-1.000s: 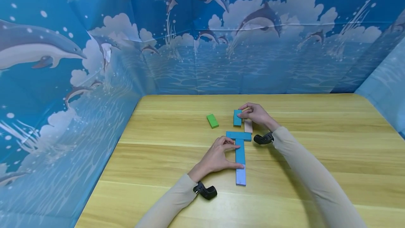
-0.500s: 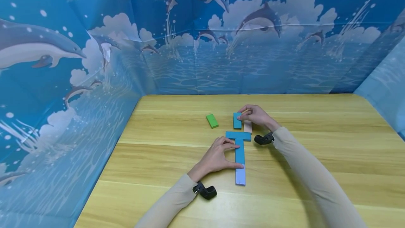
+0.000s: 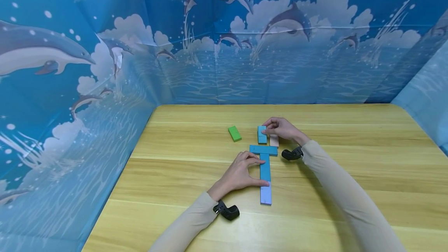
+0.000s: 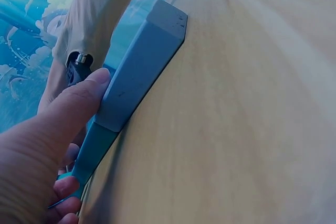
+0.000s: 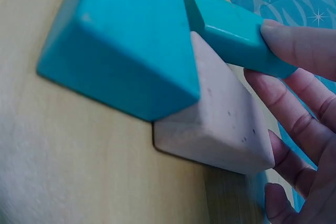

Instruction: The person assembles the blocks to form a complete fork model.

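Note:
My right hand pinches a teal block between thumb and fingers, beyond the crossbar; in the right wrist view this block leans at the far end of a pale pink block. A blue block lies crosswise, its right end against the pink one. From its middle, another blue block runs toward me, and a lavender block continues that line. My left hand spreads along this stem: index fingertip on the blue block, thumb on the lavender one.
A green block lies apart on the wooden table, left of the teal one. Dolphin-printed blue sheets stand behind the table and along its sides. Each wrist wears a black camera mount.
My right hand has brought the teal block slightly nearer to the crossbar, and its top face now looks lighter, as if tilted. My left hand stays in place on the stem.

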A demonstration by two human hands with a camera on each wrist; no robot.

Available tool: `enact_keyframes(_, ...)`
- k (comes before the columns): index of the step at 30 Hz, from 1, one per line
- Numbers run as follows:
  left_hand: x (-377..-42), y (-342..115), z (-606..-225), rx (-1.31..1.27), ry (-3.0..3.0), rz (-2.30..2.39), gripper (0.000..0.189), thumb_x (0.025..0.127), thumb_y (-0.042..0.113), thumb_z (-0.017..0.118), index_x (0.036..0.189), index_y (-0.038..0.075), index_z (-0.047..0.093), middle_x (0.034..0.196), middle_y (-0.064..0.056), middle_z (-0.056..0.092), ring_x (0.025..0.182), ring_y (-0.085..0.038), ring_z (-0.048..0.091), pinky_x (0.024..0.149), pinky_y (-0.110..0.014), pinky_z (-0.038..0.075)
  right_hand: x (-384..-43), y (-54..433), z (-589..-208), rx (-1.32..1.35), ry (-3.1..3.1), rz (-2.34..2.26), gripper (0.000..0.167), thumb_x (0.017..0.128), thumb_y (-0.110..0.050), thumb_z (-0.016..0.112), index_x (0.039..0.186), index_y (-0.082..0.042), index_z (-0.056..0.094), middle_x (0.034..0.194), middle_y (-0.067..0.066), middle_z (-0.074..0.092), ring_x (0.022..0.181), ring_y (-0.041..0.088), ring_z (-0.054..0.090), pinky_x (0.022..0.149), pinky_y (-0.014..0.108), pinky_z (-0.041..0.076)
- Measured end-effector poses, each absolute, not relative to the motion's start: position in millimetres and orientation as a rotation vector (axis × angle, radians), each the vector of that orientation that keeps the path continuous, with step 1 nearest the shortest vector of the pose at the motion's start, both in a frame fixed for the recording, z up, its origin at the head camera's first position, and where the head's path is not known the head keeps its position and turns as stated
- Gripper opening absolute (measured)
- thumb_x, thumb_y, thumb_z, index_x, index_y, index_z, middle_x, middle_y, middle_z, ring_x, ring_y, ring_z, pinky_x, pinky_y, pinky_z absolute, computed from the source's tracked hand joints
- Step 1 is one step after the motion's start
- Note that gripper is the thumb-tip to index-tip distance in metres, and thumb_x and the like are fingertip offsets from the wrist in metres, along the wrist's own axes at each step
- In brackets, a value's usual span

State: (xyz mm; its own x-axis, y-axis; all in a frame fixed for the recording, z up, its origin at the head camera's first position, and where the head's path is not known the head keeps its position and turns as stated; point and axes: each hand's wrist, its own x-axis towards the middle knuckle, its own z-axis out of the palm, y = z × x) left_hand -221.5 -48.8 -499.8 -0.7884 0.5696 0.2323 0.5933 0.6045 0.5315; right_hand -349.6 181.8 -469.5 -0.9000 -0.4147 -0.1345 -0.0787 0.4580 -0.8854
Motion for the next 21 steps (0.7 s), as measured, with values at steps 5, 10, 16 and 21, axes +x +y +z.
enact_keyframes(5, -222.0, -48.6, -500.0, -1.006, -2.779, -0.946, 0.069, 0.067, 0.064, 0.074, 0.123, 0.025, 0.065, 0.118, 0.008, 0.049, 0.111, -0.010, 0.042, 0.094, -0.024, 0.037, -347.9, 182.4, -468.0, -0.426, 2.397, -1.409, 0.035, 0.090, -0.023, 0.068, 0.115, -0.001, 0.058, 0.100, 0.013, 0.059, 0.091, 0.027, 0.056, 0.080, 0.039, 0.044)
enact_keyframes(10, -222.9, -48.2, -500.7, -1.005, -2.778, -0.949, 0.069, 0.067, 0.064, 0.075, 0.123, 0.024, 0.065, 0.118, 0.008, 0.049, 0.110, -0.010, 0.042, 0.093, -0.024, 0.037, -347.3, 183.8, -468.3, -0.433, 2.419, -1.378, 0.034, 0.090, -0.024, 0.067, 0.114, -0.002, 0.059, 0.101, 0.012, 0.059, 0.092, 0.027, 0.056, 0.080, 0.039, 0.044)
enact_keyframes(16, -223.3, -48.1, -500.9, -1.001, -2.787, -0.940, 0.069, 0.067, 0.064, 0.074, 0.124, 0.025, 0.065, 0.118, 0.008, 0.049, 0.111, -0.010, 0.042, 0.094, -0.024, 0.037, -346.9, 184.8, -468.8, -0.448, 2.437, -1.342, 0.035, 0.089, -0.027, 0.068, 0.113, -0.002, 0.061, 0.098, 0.012, 0.059, 0.091, 0.027, 0.055, 0.080, 0.039, 0.043)
enact_keyframes(21, -223.4, -47.8, -501.0, -1.000, -2.793, -0.925, 0.070, 0.067, 0.065, 0.074, 0.124, 0.025, 0.065, 0.119, 0.007, 0.050, 0.111, -0.010, 0.042, 0.094, -0.025, 0.037, -347.8, 186.5, -469.5, -0.439, 2.437, -1.331, 0.038, 0.088, -0.030, 0.069, 0.113, -0.003, 0.062, 0.099, 0.011, 0.060, 0.092, 0.026, 0.055, 0.083, 0.040, 0.041)
